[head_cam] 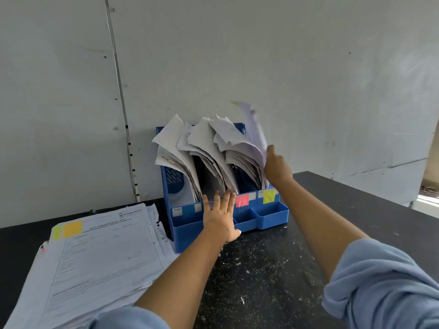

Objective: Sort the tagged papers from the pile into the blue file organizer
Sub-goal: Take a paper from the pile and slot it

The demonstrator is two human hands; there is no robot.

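White sheet (255, 129) pinched by right fingers (270, 150)

The file organizer (261, 217) stands on the table (273, 269) at its far edge, against the wall (237, 55). Sheets fill its three upright compartments and curl over toward the near side. Left of it and nearer lies the pile of papers (95, 262), flat on the table. The left hand (221, 216) rests against the organizer's near front; the right hand (276, 166) is at the rightmost compartment, at a sheet (255, 129) (blurred) rising above the rest.
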